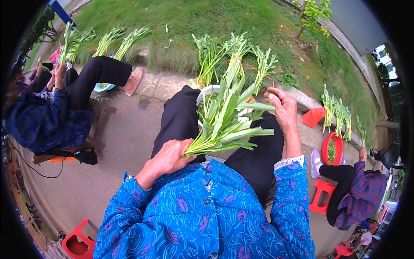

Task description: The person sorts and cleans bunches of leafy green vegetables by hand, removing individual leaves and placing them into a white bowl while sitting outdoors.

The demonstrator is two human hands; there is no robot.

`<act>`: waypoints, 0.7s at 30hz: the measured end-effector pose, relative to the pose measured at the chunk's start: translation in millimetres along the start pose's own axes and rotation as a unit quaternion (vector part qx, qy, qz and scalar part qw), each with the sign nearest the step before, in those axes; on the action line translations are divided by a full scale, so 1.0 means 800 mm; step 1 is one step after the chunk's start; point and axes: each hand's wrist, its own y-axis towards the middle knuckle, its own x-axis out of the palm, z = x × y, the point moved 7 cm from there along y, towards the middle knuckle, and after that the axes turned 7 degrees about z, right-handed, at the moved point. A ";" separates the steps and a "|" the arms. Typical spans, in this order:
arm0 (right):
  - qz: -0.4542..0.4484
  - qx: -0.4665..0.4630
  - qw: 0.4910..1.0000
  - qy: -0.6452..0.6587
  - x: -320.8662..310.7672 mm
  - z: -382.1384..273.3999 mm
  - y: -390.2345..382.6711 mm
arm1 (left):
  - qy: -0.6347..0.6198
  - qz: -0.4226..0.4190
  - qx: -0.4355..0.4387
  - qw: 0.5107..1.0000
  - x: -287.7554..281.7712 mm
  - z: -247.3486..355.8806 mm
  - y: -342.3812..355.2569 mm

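My left hand (pixel 171 156) is closed around the lower end of a loose bunch of long-leaved greens (pixel 226 116), which fans out up and to the right above my lap. Just right of the leaves, my right hand (pixel 283 107) is raised with its thumb and fingers curled together. Whatever it pinches, if anything, is too small to make out. One leaf tip reaches close to its palm. Below the bunch, a pale basin (pixel 201 97) with leafy bits in it sits between my knees, largely covered by the greens.
Tied bundles of greens (pixel 238 46) stand against the kerb ahead. On the left a seated person (pixel 51 116) handles greens beside a blue basin (pixel 105 86). At right another seated person (pixel 364 194) is near a red basin (pixel 332 149) and a red stool (pixel 322 196). Another red stool (pixel 79 241) stands at lower left.
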 end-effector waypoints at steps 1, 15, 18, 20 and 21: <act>-0.006 -0.005 1.000 -0.004 -0.002 -0.004 0.003 | 0.009 -0.004 0.004 1.000 0.001 0.000 -0.002; -0.114 -0.311 0.924 -0.191 0.031 -0.169 0.025 | 0.018 -0.028 0.041 0.999 0.008 0.008 -0.010; -0.134 -0.348 0.899 -0.229 0.049 -0.179 0.019 | 0.020 -0.030 0.043 0.998 0.011 0.007 -0.008; -0.113 -0.403 0.875 -0.242 0.058 -0.182 0.016 | 0.022 -0.038 0.036 0.998 0.011 0.010 -0.008; -0.124 -0.397 0.872 -0.258 0.060 -0.175 0.018 | 0.025 -0.040 0.037 0.998 0.012 0.009 -0.007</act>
